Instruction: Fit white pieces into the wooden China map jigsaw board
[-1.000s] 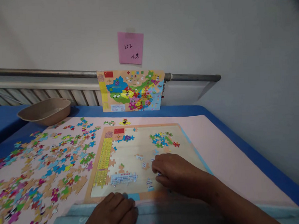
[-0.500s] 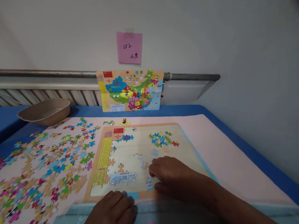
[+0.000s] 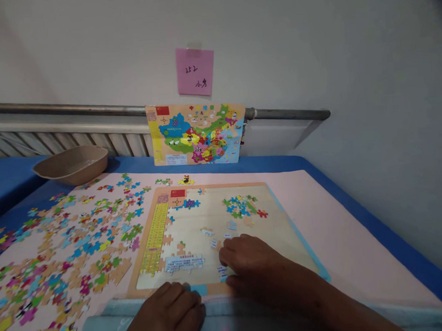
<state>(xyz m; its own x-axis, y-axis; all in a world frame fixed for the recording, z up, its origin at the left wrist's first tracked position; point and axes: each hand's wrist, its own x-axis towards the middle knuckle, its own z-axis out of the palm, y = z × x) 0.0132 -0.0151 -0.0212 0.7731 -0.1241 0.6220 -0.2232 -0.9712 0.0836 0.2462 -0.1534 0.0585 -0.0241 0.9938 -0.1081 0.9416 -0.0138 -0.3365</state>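
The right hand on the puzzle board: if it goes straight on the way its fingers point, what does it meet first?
Probably the small loose piece just beyond the right hand, then the joined text strip; depth is unclear.

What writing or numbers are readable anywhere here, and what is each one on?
"252": handwritten on the pink sticky note on the wall; the marks beneath it are too unclear to read.
Reference map picture leaning on the wall: printed labels too small to read.
Yellow strip on the puzzle board: print too small to read.
Pale label piece left of the right hand: text blurred.
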